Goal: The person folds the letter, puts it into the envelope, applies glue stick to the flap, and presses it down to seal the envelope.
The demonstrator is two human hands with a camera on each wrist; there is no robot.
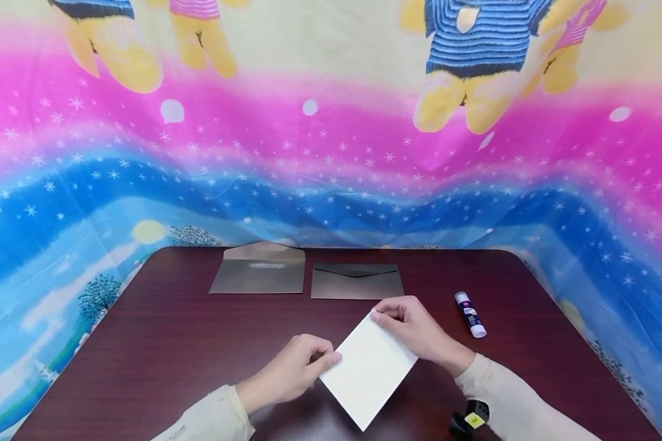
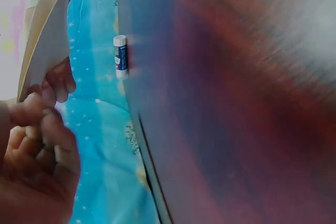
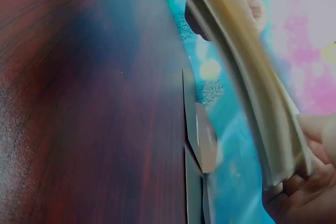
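White rectangular paper (image 1: 368,380), layers parted at the edge, is held over wood-grained table (image 1: 160,343), pinched by left hand (image 1: 292,370) (paper at its 3 o'clock) and right hand (image 1: 416,327) (at its 8); long axis between 1 and 2. Beyond the paper: smooth grey-brown open envelope (image 1: 259,278) at 10, closed envelope (image 1: 358,288) at 12, cylindrical glue stick (image 1: 470,315) at 2.

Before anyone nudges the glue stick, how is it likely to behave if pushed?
The glue stick would probably roll if pushed sideways, since it is cylindrical and lies on its side. Pushed endwise, it may slide instead, as the table looks smooth and shiny.
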